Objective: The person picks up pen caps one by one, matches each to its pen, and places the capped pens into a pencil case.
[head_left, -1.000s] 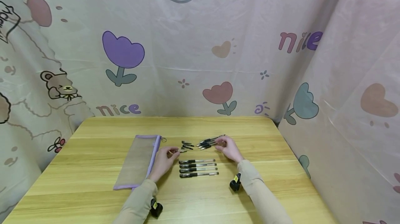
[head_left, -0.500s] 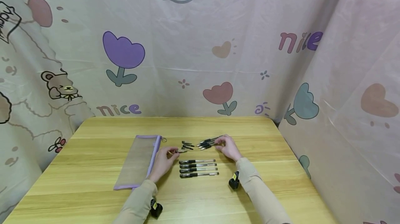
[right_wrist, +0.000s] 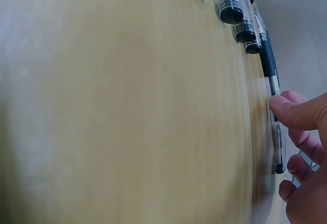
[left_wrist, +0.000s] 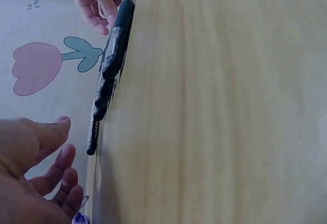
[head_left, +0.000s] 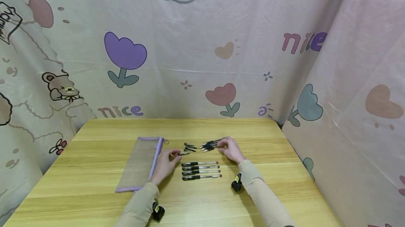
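My left hand (head_left: 165, 163) hovers over the table with thumb and index finger parted, close to a black pen cap (head_left: 185, 153). In the left wrist view nothing shows between those fingers. More caps (head_left: 190, 146) lie just beyond. My right hand (head_left: 233, 150) is at the uncapped black gel pens (head_left: 209, 145), which lie bunched with tips to the left. The right wrist view has its thumb and index finger pinching one pen (right_wrist: 267, 58) near the middle; the contact behind the thumb is hidden. Several capped gel pens (head_left: 200, 172) form a row nearer me.
A mesh zipper pouch (head_left: 139, 163) with purple edging lies flat at the left, partly under my left forearm. The wooden table (head_left: 262, 199) meets a patterned cloth (head_left: 177, 89) at its back and sides.
My right forearm has shifted slightly left, its fingers staying at the uncapped pens. The left hand, the caps and the row of pens look the same.
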The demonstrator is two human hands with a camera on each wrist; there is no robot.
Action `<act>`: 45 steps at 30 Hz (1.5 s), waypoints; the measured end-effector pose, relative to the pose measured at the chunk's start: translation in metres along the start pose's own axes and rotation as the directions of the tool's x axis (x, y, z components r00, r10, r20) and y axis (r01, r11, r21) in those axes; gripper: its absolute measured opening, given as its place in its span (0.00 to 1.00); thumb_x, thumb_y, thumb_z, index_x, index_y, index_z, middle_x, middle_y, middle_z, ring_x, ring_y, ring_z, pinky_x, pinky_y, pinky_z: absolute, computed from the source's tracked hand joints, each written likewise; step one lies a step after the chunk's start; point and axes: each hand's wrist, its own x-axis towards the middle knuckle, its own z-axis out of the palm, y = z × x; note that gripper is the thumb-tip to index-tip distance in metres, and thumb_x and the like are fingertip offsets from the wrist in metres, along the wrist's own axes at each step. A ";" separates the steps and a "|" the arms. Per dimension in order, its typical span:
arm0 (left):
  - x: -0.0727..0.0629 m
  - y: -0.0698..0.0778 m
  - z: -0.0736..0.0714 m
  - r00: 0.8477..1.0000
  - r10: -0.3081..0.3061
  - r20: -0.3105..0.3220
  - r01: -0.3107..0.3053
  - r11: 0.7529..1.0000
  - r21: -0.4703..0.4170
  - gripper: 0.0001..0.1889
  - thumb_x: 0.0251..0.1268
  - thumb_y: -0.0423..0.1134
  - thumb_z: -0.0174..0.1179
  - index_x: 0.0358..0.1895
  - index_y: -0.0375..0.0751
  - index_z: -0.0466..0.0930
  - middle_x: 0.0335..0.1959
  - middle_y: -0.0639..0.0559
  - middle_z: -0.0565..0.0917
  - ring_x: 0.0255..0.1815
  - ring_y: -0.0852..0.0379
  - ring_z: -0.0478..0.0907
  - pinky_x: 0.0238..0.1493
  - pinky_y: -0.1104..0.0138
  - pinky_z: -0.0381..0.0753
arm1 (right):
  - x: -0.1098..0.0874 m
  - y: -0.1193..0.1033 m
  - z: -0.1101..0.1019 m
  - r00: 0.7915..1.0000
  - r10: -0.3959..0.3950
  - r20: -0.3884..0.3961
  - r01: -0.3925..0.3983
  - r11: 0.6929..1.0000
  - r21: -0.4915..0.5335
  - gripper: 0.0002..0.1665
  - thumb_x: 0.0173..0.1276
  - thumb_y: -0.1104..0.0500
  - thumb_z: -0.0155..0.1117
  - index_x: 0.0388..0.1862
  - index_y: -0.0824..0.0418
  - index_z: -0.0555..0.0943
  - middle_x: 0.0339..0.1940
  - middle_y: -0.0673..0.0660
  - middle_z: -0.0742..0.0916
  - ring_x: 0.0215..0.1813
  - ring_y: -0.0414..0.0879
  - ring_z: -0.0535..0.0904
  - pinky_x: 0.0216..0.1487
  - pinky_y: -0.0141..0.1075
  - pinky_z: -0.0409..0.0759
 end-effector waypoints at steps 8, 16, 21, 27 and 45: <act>0.000 -0.002 0.001 1.000 0.003 -0.004 -0.003 1.000 0.003 0.11 0.61 0.30 0.69 0.47 0.33 0.86 0.38 0.43 0.86 0.39 0.52 0.80 0.44 0.65 0.79 | 0.001 0.000 0.001 1.000 -0.005 0.011 0.005 1.000 -0.021 0.09 0.60 0.70 0.71 0.39 0.61 0.86 0.47 0.59 0.84 0.54 0.55 0.77 0.64 0.56 0.73; 0.000 -0.001 0.000 1.000 0.003 -0.002 -0.003 1.000 0.006 0.12 0.61 0.30 0.69 0.48 0.33 0.85 0.38 0.43 0.86 0.40 0.51 0.81 0.45 0.63 0.80 | 0.001 -0.002 0.001 1.000 0.007 0.026 -0.007 1.000 -0.006 0.08 0.60 0.70 0.70 0.39 0.61 0.86 0.48 0.60 0.84 0.55 0.57 0.77 0.66 0.57 0.72; -0.001 0.000 0.000 1.000 0.001 0.005 -0.001 1.000 0.006 0.13 0.61 0.30 0.69 0.49 0.32 0.85 0.38 0.43 0.86 0.40 0.51 0.81 0.45 0.62 0.80 | 0.002 -0.002 0.002 1.000 0.013 0.026 -0.012 1.000 -0.014 0.08 0.61 0.70 0.70 0.38 0.61 0.86 0.48 0.59 0.84 0.55 0.56 0.77 0.66 0.57 0.72; -0.001 0.000 0.000 1.000 -0.014 0.014 0.014 1.000 0.002 0.13 0.61 0.30 0.69 0.49 0.33 0.85 0.38 0.43 0.86 0.40 0.52 0.81 0.46 0.62 0.80 | 0.002 -0.004 0.002 1.000 0.019 0.022 -0.019 1.000 -0.010 0.08 0.60 0.70 0.70 0.37 0.60 0.86 0.47 0.59 0.84 0.54 0.55 0.77 0.65 0.56 0.72; -0.001 -0.002 -0.001 1.000 -0.005 0.005 0.005 1.000 -0.001 0.13 0.60 0.30 0.69 0.48 0.33 0.85 0.38 0.43 0.86 0.39 0.51 0.80 0.46 0.63 0.80 | 0.003 -0.005 0.003 1.000 0.009 -0.010 -0.009 0.998 -0.064 0.07 0.61 0.68 0.72 0.37 0.60 0.87 0.42 0.57 0.84 0.49 0.53 0.78 0.58 0.52 0.74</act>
